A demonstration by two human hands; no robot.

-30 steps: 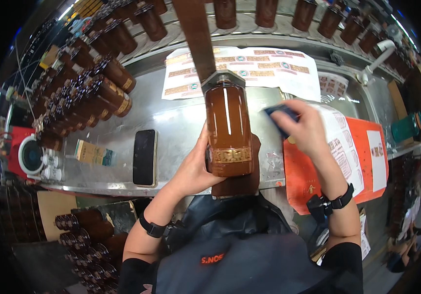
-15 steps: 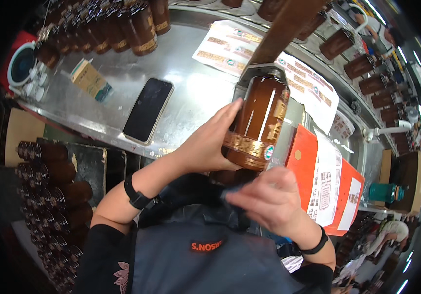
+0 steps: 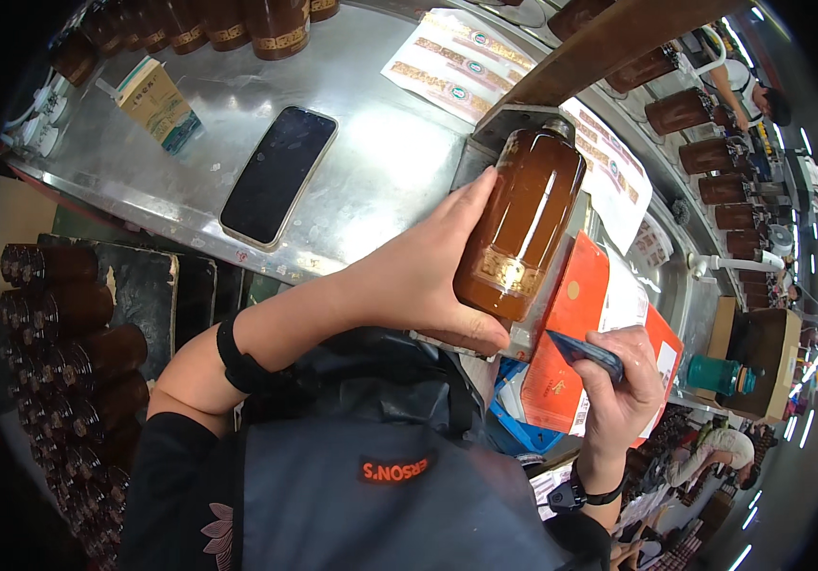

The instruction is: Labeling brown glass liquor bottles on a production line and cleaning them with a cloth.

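Observation:
A brown glossy bottle (image 3: pixel 523 214) with a gold patterned band near its base lies tilted in front of me, neck pointing away. My left hand (image 3: pixel 447 266) grips its left side, fingers along the body and thumb near the base. It rests against a dark metal holder (image 3: pixel 494 128) below a brown beam. To the right, clear of the bottle, my right hand (image 3: pixel 623 385) pinches a dark flat scraper-like tool (image 3: pixel 585 354), its thin edge towards the bottle. Beneath that hand lie red-orange packets (image 3: pixel 551 385) and white printed paper.
A phone (image 3: pixel 278 176) and a small drink carton (image 3: pixel 161 107) lie on the metal table (image 3: pixel 361 162). Printed label sheets (image 3: pixel 452 67) lie behind the bottle. The brown beam (image 3: pixel 618 48) slants overhead. Bottles (image 3: pixel 71 362) are stacked at left; a cardboard box (image 3: pixel 775 357) stands at right.
The bottle has turned in my left hand, so its round emblem no longer shows. My right hand has moved right, away from the bottle's base, and its tool now shows clearly.

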